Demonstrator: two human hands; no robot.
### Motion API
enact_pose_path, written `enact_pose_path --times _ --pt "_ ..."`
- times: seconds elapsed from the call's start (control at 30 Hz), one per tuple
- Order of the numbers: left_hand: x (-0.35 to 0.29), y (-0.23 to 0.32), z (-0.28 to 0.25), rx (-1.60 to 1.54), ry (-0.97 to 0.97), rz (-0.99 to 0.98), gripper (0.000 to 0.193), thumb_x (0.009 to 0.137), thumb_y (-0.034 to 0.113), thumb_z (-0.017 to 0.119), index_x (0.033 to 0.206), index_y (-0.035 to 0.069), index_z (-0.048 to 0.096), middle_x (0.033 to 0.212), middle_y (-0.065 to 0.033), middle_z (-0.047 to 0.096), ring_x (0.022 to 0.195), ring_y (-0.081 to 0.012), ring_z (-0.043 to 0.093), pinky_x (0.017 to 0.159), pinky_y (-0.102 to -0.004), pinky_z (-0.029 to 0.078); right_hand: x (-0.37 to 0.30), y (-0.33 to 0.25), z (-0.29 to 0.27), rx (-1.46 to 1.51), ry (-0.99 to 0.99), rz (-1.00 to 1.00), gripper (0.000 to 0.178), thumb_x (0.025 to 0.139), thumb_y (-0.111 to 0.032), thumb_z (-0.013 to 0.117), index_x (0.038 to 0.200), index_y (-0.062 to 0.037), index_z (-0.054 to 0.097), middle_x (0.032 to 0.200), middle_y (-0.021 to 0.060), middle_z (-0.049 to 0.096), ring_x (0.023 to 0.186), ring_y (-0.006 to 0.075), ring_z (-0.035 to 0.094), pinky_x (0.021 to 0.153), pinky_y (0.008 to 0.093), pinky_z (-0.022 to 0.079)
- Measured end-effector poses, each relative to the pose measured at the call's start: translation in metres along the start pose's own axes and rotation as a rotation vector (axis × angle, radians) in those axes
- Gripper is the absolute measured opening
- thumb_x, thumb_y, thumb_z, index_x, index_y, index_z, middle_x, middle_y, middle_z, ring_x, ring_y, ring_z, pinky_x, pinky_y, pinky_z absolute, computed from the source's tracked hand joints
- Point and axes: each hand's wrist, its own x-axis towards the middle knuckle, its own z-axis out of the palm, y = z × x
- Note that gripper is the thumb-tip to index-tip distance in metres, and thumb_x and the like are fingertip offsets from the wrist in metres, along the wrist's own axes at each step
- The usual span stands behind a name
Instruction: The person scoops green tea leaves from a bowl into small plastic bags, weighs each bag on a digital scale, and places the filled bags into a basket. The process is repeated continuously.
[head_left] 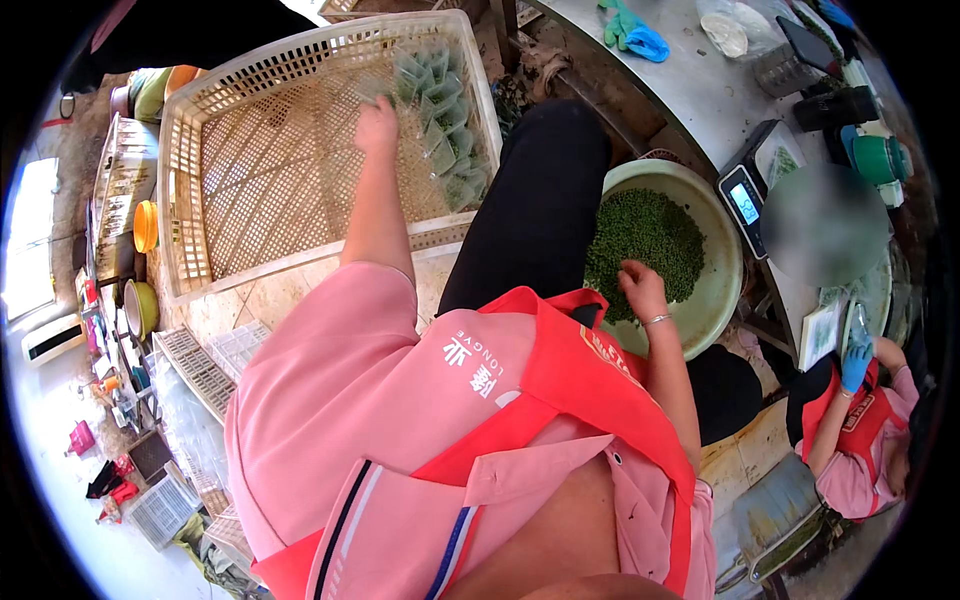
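Observation:
My left hand [377, 128] reaches over a large off-white plastic crate [190, 240], its fingers closed on a clear plastic packet [376, 90], which is blurred. Beside that hand, along the crate's right side, stand several clear packets with green contents [445, 115]. On my right, a pale green basin [722, 285] holds a heap of small round green berries [650, 235], perhaps green peppercorns. My right hand [643, 290] is at the near side of the heap with its fingers curled in. What those fingers hold, if anything, is hidden.
A metal table [680, 95] at upper right carries a digital scale [745, 200], a green-blue glove [625, 30] and dark containers. At far right a co-worker's blue-gloved hand [856, 366] is at a clear bag. Crates and tubs [140, 308] line the left.

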Motion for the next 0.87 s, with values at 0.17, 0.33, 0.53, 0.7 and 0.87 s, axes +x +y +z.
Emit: enact_pose_path --times 0.17,0.33,0.53,0.7,0.87 --pt "-0.008 0.003 0.05 -0.009 -0.228 0.24 0.087 0.079 0.059 0.051 0.135 -0.004 0.031 0.124 -0.0266 0.052 0.113 -0.038 0.054 0.095 -0.0441 0.041 0.009 0.007 0.027 -0.378 -0.201 0.094 0.023 0.08 -0.023 0.059 0.095 -0.0076 0.067 0.092 0.0194 0.066 0.087 0.0378 0.062 0.08 0.0449 0.049" --pt "-0.03 0.02 -0.008 -0.349 -0.204 0.17 0.102 0.07 0.063 0.063 0.139 -0.005 0.029 0.128 -0.0235 0.051 0.113 -0.0359 0.054 0.095 -0.0418 0.04 0.02 0.015 0.062 -0.4 -0.264 0.017 0.033 0.078 -0.027 0.058 0.103 -0.0051 0.063 0.103 0.0211 0.063 0.095 0.0383 0.06 0.085 0.0448 0.047" --pt "0.001 0.026 -0.006 -0.601 0.093 0.484 0.051 0.084 0.036 0.061 0.12 0.002 0.051 0.118 -0.0124 0.059 0.1 -0.0231 0.06 0.086 -0.0355 0.045 0.019 0.053 0.084 -0.322 -0.438 -0.021 0.032 0.072 -0.031 0.062 0.093 -0.0071 0.066 0.097 0.0205 0.065 0.094 0.0361 0.062 0.08 0.042 0.049" --pt "-0.11 0.133 0.001 -0.824 -0.198 0.865 0.034 0.085 0.017 0.063 0.117 0.009 0.056 0.109 -0.0067 0.064 0.095 -0.0154 0.062 0.083 -0.0292 0.047 0.019 0.029 0.036 0.094 -0.289 0.262 0.007 0.074 -0.005 0.062 0.081 -0.0036 0.063 0.069 0.009 0.065 0.065 0.018 0.065 0.056 0.0322 0.052" --pt "-0.22 0.218 -0.001 -0.844 -0.451 1.091 0.031 0.085 0.018 0.064 0.114 0.009 0.058 0.109 -0.0066 0.065 0.096 -0.0175 0.063 0.084 -0.0296 0.047 -0.013 0.02 -0.026 0.92 0.002 0.253 0.01 0.081 -0.013 0.064 0.09 -0.0083 0.064 0.083 0.009 0.069 0.058 0.0243 0.064 0.06 0.0357 0.056"
